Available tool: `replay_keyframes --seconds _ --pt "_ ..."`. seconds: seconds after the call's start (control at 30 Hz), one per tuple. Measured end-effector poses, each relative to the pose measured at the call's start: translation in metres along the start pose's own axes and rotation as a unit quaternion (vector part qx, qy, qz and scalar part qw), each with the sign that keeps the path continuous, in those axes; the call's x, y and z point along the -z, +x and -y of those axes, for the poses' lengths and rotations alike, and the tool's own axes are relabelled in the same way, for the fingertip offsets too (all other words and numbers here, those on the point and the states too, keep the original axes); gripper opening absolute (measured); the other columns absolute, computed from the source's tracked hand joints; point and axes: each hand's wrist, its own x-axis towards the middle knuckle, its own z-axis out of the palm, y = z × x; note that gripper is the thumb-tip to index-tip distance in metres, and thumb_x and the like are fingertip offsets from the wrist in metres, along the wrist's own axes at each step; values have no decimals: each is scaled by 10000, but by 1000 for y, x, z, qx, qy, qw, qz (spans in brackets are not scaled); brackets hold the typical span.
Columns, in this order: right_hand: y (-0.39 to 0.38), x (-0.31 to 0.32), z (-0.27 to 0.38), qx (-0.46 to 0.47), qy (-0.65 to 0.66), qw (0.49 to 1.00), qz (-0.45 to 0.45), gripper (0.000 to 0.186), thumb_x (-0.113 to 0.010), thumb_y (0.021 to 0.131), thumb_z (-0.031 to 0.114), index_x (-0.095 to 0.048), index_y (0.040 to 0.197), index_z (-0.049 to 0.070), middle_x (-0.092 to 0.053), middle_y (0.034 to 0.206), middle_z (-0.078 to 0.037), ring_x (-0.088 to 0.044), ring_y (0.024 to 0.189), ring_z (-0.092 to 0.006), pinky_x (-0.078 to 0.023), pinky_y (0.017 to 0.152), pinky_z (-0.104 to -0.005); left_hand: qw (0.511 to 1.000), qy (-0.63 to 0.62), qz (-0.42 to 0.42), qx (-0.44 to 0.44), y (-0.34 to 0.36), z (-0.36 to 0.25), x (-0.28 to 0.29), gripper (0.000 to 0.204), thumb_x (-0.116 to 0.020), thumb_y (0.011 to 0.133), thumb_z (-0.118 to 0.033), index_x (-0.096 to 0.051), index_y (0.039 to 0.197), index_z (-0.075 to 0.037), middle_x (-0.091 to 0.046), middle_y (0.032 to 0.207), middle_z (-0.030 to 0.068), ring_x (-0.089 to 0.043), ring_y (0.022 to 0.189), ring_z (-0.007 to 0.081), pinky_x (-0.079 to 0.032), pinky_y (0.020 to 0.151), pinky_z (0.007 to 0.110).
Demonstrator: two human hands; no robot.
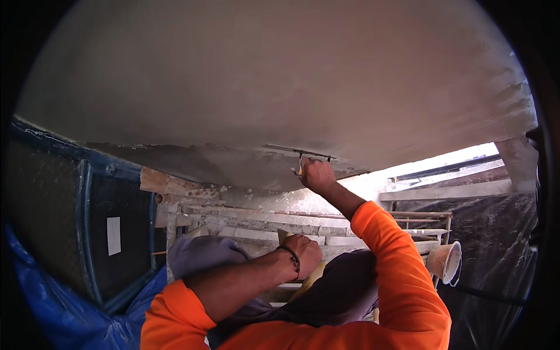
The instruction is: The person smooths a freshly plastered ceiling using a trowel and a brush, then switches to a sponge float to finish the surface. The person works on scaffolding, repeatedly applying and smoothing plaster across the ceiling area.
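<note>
The fingers of the right hand [319,175] are wrapped tight around the handle of a plastering trowel [305,152], whose blade lies along the grey plastered surface [280,76], near its lower edge. Those of the left hand [305,254] are curled in beside a yellowish object [313,279]; the hand hides too much to tell whether they grip it or only rest against it.

To work this strip well, I would keep the wrist firm and the pressure even along the blade, lift its leading edge slightly so it does not dig in, and take long overlapping strokes. The rough, darker band left of the blade probably wants the most care, and a lighter touch would suit the lower edge, where material could break away.

Below that edge is a scaffold [268,217] of planks and poles. A bucket [444,262] hangs tilted at its right end, and broken-looking boards [169,185] jut out at its upper left corner; they could catch an elbow on a wide stroke to that side. The person's bent knees [350,274] and left forearm leave little room for a low pull. Farther out are blue-framed panels [85,216] and a blue tarpaulin [64,309] at left, and dark plastic sheeting [490,245] at right
</note>
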Motion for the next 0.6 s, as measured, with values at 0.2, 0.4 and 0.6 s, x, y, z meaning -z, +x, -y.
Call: replay_keyframes --seconds 0.2,0.4,0.6 --pt "4 34 -15 13 30 989 -142 497 -693 934 493 -604 1060 20 -704 764 -205 -711 719 -408 -582 643 -493 998 1 -66 1 -3 13 3 201 -665 793 -127 -755 961 -61 -736 967 159 -734 983 327 -550 924 441" --pt "-122 103 -65 -149 158 940 -264 429 -815 869 440 -652 867 43 -677 704 -176 -680 675 -412 -547 602 -470 996 -14 -87 -18 -13 25 6 214 -659 793 -130 -722 991 -81 -726 887 157 -726 879 362 -552 884 470" --pt "-377 115 -105 -396 10 885 -244 460 -797 865 457 -627 755 43 -630 645 -178 -659 641 -412 -523 588 -472 992 64 -21 -110 -3 57 19 207 -624 819 -192 -728 963 -85 -726 843 175 -723 844 374 -573 795 500"
